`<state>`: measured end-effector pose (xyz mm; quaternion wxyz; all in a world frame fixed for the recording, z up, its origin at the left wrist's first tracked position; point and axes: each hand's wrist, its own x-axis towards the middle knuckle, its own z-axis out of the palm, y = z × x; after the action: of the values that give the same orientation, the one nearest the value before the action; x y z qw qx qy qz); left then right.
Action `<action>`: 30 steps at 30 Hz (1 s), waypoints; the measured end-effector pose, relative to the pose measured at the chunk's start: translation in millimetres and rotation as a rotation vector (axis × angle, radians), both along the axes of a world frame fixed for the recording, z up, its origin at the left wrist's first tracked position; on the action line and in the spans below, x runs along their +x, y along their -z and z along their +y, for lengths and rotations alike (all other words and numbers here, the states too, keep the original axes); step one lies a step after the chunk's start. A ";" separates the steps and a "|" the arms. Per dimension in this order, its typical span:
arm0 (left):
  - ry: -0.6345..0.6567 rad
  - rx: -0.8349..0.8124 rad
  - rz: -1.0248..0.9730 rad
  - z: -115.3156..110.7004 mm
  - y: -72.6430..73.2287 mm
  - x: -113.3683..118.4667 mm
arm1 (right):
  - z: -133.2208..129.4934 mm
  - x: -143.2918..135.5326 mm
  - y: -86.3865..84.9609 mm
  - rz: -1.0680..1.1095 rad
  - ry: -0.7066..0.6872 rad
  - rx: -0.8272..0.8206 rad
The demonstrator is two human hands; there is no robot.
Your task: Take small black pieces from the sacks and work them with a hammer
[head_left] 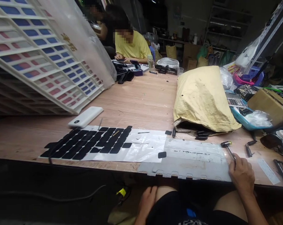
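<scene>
My right hand (242, 173) is closed around the handle of a small hammer (230, 150), whose head lies at the right end of a grey mat (186, 172) on the table edge. Below the table, my left hand (148, 200) rests beside my thigh; its fingers look extended and nothing shows in them. On a white sheet (141, 150) left of the mat lie rows of black rounded pieces (85, 140). Small black parts (201, 135) lie by the open end of a yellow sack (200, 97).
A white plastic crate (45, 59) leans at the left near a white power bank (86, 116). A person in a yellow shirt (139, 47) sits across the table (141, 97). At right are a blue basket (249, 123), a cardboard box (270, 106) and a clear ruler (268, 171).
</scene>
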<state>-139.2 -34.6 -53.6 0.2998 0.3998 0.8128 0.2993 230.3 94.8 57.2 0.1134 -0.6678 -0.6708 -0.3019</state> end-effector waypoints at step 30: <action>-0.175 0.817 0.212 192.8 -187.6 14.8 | -3.7 -3.1 4.5 0.097 0.045 -0.074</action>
<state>-124.4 158.2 134.0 0.0051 0.4436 0.6848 0.5781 227.2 91.1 52.7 0.1142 -0.7005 -0.6599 -0.2466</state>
